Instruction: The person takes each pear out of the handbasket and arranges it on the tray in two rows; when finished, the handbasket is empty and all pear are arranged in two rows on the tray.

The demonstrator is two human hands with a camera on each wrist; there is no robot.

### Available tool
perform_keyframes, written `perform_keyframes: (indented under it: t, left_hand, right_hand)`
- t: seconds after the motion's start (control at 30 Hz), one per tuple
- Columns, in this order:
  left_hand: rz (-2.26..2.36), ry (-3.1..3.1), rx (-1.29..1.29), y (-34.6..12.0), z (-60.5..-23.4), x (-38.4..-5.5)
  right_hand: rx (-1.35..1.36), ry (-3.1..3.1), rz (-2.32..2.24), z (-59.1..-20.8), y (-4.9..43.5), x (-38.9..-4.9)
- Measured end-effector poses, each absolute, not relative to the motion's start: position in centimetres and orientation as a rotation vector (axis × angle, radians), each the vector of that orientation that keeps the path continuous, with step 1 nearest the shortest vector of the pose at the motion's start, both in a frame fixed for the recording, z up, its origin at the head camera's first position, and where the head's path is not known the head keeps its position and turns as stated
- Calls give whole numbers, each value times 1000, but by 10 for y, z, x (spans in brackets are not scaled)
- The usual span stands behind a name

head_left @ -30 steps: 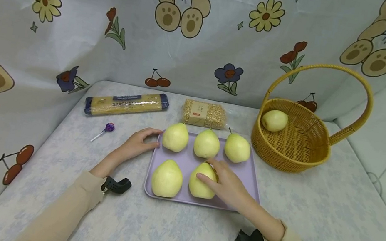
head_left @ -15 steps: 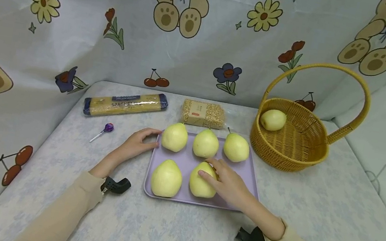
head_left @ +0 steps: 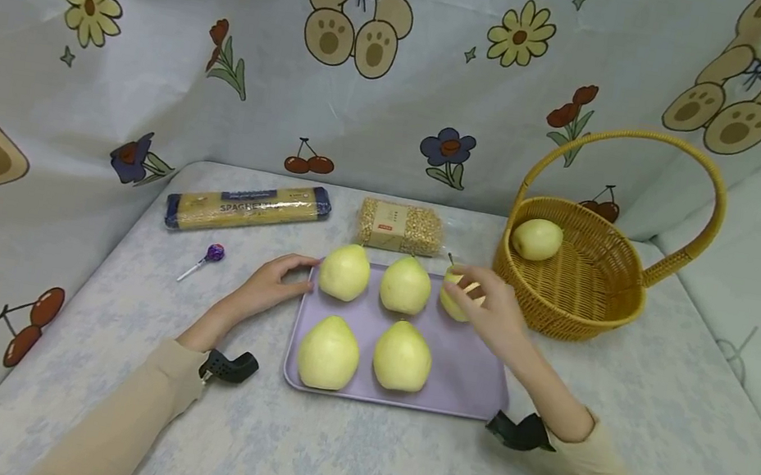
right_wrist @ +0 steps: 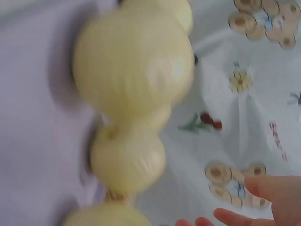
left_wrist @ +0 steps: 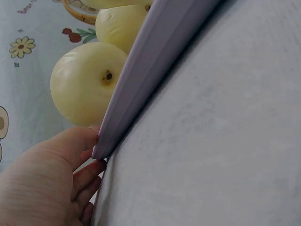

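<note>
Several pale yellow pears stand on a lilac tray [head_left: 466,380], in a far and a near row. My left hand [head_left: 268,286] holds the tray at its far left corner; in the left wrist view the thumb lies against the rim [left_wrist: 155,61] and the fingers sit just beyond it. Over the far right pear [head_left: 449,302] hovers my right hand [head_left: 493,318], partly covering it. Its fingers are apart and loosely bent, with nothing between them. The near right pear [head_left: 402,357] stands uncovered. In the right wrist view my right hand [right_wrist: 284,200] appears clear of the blurred pears [right_wrist: 134,61].
A wicker basket [head_left: 515,285] with a tall handle stands at the back right, one pear [head_left: 537,239] inside. Behind the tray lie a bag of grains [head_left: 400,227] and a spaghetti pack [head_left: 248,208]. A lollipop [head_left: 214,253] lies left. A printed cloth hangs behind.
My right hand has let go of the near right pear and moved up and right, over the far right pear. The near right pear stays on the tray. My left hand has not moved.
</note>
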State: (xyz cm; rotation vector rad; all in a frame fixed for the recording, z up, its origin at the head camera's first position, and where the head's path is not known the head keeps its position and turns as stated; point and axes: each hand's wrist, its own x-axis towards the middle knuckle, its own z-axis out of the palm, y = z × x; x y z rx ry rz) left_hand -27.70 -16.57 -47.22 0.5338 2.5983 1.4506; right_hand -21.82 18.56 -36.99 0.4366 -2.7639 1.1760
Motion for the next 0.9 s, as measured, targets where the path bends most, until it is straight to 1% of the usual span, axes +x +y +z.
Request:
perform_keyframes:
  t: [0.23,0.4,0.53,0.7,0.8,0.9]
  left_hand:
    - [1445,2603,530,-167,-471,-276]
    - [1442,2608,535,-168,-470,-276]
    - [1450,2606,540,-168,-471,-276]
    - [1457,2605,535,-165,-472,-275]
    - [1454,2609,543,-162,-464,-270]
    - [1438,2611,537,-158,-447,-262]
  right_hand:
    - [230,-2501,1286,-336,232,-268]
    - [72,-2385,1384,-327,264,-308]
    - [-61,-2300,1530,-332,284,-335]
    - [-219,-2246,1602,-346,298,-356]
    - [-286,-2260,1573,-357,305,-364]
    - [-334,-2305,1515,-367,309,-371]
